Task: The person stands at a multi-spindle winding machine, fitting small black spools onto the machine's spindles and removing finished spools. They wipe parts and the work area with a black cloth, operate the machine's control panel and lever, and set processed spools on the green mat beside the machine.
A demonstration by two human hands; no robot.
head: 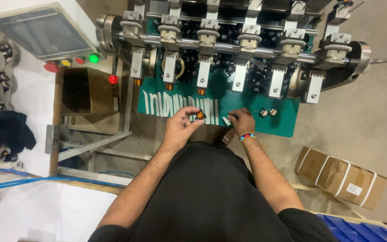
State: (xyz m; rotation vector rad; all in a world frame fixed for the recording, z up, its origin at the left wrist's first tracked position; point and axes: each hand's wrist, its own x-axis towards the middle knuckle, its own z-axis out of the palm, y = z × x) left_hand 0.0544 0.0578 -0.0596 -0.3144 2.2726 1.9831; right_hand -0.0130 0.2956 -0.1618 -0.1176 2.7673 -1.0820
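My left hand (181, 123) pinches a small orange and black coil part (200, 115) above the green work mat (287, 123). My right hand (242, 121), with a beaded band at its wrist, rests on the mat's near edge and holds a small white strip (226, 120) between its fingertips. A row of white strips (180, 104) lies on the mat just beyond my left hand. Two small black and white parts (268, 112) lie on the mat to the right of my right hand.
A machine with a steel shaft (229, 46) and several hanging white arms spans the mat's far side. At left are a control box (41, 29) with coloured buttons and an open cardboard box (88, 92). A strapped carton (340, 177) lies on the floor at right, a blue crate (359, 228) nearer.
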